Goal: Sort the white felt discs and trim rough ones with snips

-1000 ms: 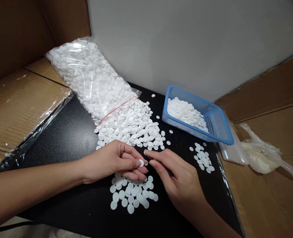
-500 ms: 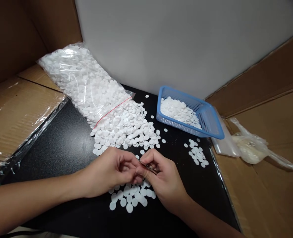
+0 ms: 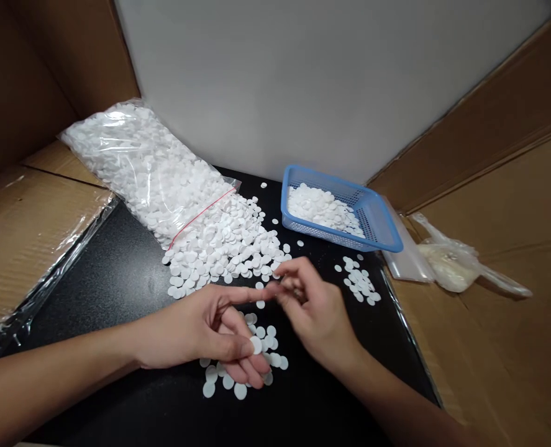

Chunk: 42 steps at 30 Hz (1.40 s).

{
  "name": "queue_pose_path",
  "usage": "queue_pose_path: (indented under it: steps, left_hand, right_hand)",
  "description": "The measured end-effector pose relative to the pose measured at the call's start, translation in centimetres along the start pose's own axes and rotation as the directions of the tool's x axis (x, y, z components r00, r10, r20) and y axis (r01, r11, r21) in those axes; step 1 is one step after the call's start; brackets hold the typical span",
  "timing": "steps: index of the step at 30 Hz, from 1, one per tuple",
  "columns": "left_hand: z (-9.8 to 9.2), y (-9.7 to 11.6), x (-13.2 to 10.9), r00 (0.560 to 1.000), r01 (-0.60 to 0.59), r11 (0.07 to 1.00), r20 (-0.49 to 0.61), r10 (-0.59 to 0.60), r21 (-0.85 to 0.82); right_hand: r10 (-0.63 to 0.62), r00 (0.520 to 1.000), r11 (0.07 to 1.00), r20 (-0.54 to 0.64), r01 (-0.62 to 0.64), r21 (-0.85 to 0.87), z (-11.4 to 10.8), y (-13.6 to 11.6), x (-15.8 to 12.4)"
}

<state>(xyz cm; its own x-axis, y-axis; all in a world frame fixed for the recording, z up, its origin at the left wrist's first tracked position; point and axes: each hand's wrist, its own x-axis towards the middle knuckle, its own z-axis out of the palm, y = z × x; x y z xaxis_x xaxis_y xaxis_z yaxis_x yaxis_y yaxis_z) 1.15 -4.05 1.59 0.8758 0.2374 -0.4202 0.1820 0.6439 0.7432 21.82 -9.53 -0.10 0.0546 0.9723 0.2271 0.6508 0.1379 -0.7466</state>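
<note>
My left hand (image 3: pixel 205 332) lies on the black mat (image 3: pixel 117 279), forefinger stretched to the right, thumb and middle finger pinching one white disc (image 3: pixel 255 345). Under it lies a small cluster of white discs (image 3: pixel 238 380). My right hand (image 3: pixel 315 313) hovers just to the right, its fingertips pinched together near the left forefinger's tip and smeared by motion; what they hold I cannot make out. Beyond both hands, a heap of loose discs (image 3: pixel 223 248) spills from an open clear zip bag (image 3: pixel 149 161).
A blue mesh basket (image 3: pixel 382 230) with discs stands at the back right, a few discs (image 3: pixel 359 282) in front of it. Right of the mat lies a crumpled clear bag (image 3: pixel 447 264). Plastic-covered cardboard (image 3: pixel 23 230) flanks the left; a white wall rises behind.
The hands were pressed together over a disc, a thin metal tool in the right. Now they have parted: the left keeps a disc and points its forefinger; the right has lifted slightly. The view has tilted upward.
</note>
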Motion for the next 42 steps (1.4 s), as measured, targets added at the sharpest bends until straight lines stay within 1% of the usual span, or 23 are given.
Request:
queue_pose_path:
  steps: [2,3,4,7,9,11,13,15,18,19,21,23,24,25,26,28,31,33,34,35,37,40,42]
  left_hand:
    - [-0.1,0.4,-0.6,1.000,0.006,0.991,-0.004,-0.005,0.132]
    - [-0.2,0.6,-0.8,0.999,-0.003,0.970,-0.034,0.012,0.241]
    - [-0.4,0.7,-0.8,0.997,-0.014,0.931,-0.070,0.042,0.364]
    - [-1.2,0.6,-0.4,0.971,-0.015,0.729,-0.163,0.173,0.685]
    - [-1.7,0.3,0.0,0.950,-0.018,0.575,-0.165,0.264,0.818]
    - [-2.1,0.0,0.4,0.928,-0.022,0.433,-0.142,0.343,0.901]
    - [-2.4,-0.4,0.6,0.918,-0.014,0.352,-0.127,0.375,0.936]
    - [-2.6,-0.8,0.7,0.913,-0.013,0.326,-0.122,0.388,0.945]
    - [-2.8,-1.2,0.9,0.892,-0.044,0.320,-0.107,0.438,0.946]
    - [-2.9,-1.2,1.0,0.883,-0.058,0.317,-0.100,0.459,0.947]
    - [-3.0,-1.2,1.1,0.864,-0.083,0.313,-0.088,0.495,0.946]
    - [-2.9,-1.2,1.3,0.847,-0.103,0.308,-0.079,0.525,0.946]
    - [-2.9,-1.2,1.3,0.837,-0.110,0.299,-0.074,0.542,0.948]
    - [-2.8,-1.2,1.4,0.829,-0.118,0.284,-0.063,0.556,0.952]
    - [-2.7,-1.3,1.5,0.824,-0.130,0.260,-0.042,0.565,0.957]
    - [-2.7,-1.6,1.7,0.818,-0.176,0.164,0.051,0.573,0.971]
    - [-3.0,-2.3,1.9,0.815,-0.251,-0.086,0.259,0.519,0.964]
    - [-3.3,-2.7,1.9,0.815,-0.264,-0.223,0.341,0.468,0.938]
    - [-3.5,-2.8,1.9,0.820,-0.267,-0.266,0.364,0.442,0.926]
    - [-3.6,-2.9,1.8,0.823,-0.273,-0.295,0.381,0.420,0.916]
    - [-3.6,-3.0,1.8,0.828,-0.284,-0.317,0.398,0.394,0.905]
    - [-3.4,-2.7,1.9,0.824,-0.301,-0.312,0.410,0.390,0.901]
    - [-3.2,-2.6,2.1,0.812,-0.329,-0.308,0.434,0.390,0.893]
  right_hand:
    - [0.006,0.995,0.986,-0.099,-0.023,-0.164,-1.3,1.2,0.6]
    - [0.017,0.993,0.962,-0.119,-0.049,-0.270,-1.9,1.9,0.8]
    - [0.038,0.993,0.927,-0.112,-0.077,-0.368,-2.6,2.6,1.1]
    - [0.159,0.987,0.808,-0.022,-0.143,-0.571,-3.7,4.4,1.2]
    - [0.219,0.975,0.739,0.039,-0.140,-0.659,-3.7,5.1,1.0]
    - [0.242,0.967,0.674,0.076,-0.111,-0.731,-3.3,5.6,0.9]
    - [0.235,0.968,0.620,0.090,-0.078,-0.781,-3.0,6.2,0.8]
    - [0.186,0.979,0.586,0.089,-0.038,-0.810,-2.8,6.8,0.8]
    - [0.068,0.995,0.564,0.074,0.023,-0.825,-3.0,7.0,0.9]
    - [0.028,0.997,0.581,0.068,0.039,-0.813,-3.1,6.7,0.9]
    - [-0.037,0.996,0.688,0.078,0.082,-0.721,-3.2,5.8,0.9]
    - [-0.096,0.985,0.838,0.141,0.157,-0.523,-2.9,4.5,0.7]
    - [-0.124,0.976,0.888,0.178,0.189,-0.419,-2.6,4.0,0.6]
    - [-0.150,0.966,0.915,0.211,0.217,-0.339,-2.2,3.5,0.4]
    - [-0.167,0.957,0.926,0.239,0.235,-0.296,-1.7,3.2,0.3]
    - [-0.170,0.947,0.927,0.272,0.247,-0.281,-1.0,2.9,0.0]
    - [-0.124,0.953,0.932,0.278,0.208,-0.296,-0.7,3.1,0.0]
    - [-0.105,0.956,0.947,0.273,0.179,-0.266,-0.9,3.3,0.2]
    - [-0.096,0.957,0.955,0.273,0.166,-0.246,-1.1,3.4,0.3]
    - [-0.089,0.958,0.962,0.274,0.154,-0.225,-1.2,3.4,0.4]
    - [-0.089,0.958,0.971,0.274,0.144,-0.189,-1.2,3.5,0.5]
    - [-0.137,0.951,0.973,0.277,0.182,-0.143,-0.9,3.4,0.4]
    - [-0.153,0.945,0.974,0.290,0.194,-0.118,-0.8,3.3,0.3]
